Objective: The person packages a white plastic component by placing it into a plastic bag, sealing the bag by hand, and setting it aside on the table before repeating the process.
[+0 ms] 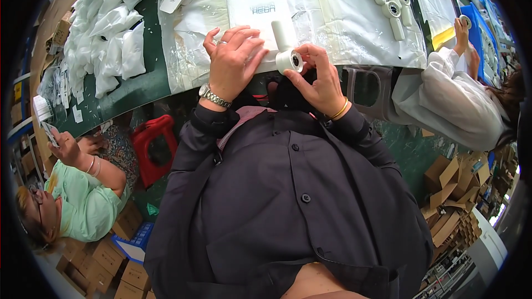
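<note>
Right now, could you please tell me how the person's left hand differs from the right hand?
The left hand shows open fingers with nothing held in view, while the right hand grips a white device. The left hand wears a metal watch, the right hand a yellow bangle. Both extend from dark sleeves.

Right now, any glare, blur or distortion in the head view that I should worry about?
Head view: strong fisheye, black corners, near edge of the green table bowed; head view: pale sheen on the glossy sheet; head view: left hand and right hand look reasonably sharp, cardboard boxes near the right rim look warped.
</note>
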`<action>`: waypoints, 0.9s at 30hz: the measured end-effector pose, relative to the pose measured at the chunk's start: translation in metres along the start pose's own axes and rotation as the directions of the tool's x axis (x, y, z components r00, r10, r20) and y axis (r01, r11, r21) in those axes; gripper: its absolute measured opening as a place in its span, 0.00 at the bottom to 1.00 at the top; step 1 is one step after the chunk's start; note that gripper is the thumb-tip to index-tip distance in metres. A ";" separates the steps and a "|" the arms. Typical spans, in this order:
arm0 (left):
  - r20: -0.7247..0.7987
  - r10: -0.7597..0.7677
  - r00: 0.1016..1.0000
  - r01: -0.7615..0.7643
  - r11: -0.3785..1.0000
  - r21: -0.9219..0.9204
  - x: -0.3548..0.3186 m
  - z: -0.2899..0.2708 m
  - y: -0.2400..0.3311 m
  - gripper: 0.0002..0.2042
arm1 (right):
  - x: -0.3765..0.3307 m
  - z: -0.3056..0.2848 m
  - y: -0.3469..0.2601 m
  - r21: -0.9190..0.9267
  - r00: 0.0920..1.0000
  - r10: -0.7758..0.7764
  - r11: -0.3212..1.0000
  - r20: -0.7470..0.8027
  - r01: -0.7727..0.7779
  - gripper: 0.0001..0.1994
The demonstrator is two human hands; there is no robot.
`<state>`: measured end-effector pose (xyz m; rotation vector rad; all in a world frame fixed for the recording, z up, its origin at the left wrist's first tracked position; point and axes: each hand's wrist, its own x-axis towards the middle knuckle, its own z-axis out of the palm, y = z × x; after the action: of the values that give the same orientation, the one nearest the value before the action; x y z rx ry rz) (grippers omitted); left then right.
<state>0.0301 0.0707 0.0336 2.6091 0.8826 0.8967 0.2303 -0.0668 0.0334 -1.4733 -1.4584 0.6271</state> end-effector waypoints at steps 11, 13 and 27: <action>-0.039 -0.016 0.999 0.016 1.000 0.007 -0.001 0.006 -0.002 0.05 | -0.002 -0.001 -0.001 -0.078 1.000 -0.026 0.997 -0.002 0.026 0.28; -0.053 -0.043 0.998 0.041 0.999 -0.028 -0.001 0.006 -0.001 0.04 | -0.002 -0.001 -0.002 -0.089 0.999 -0.050 0.995 -0.006 0.049 0.29; -0.088 -0.101 0.991 0.093 0.991 -0.093 -0.007 0.002 0.000 0.05 | -0.004 -0.019 -0.039 -0.202 0.950 -0.199 0.947 0.240 0.250 0.25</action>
<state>0.0263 0.0663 0.0286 2.4441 0.9616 1.0139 0.2276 -0.0814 0.0740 -1.4157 -1.8940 0.5008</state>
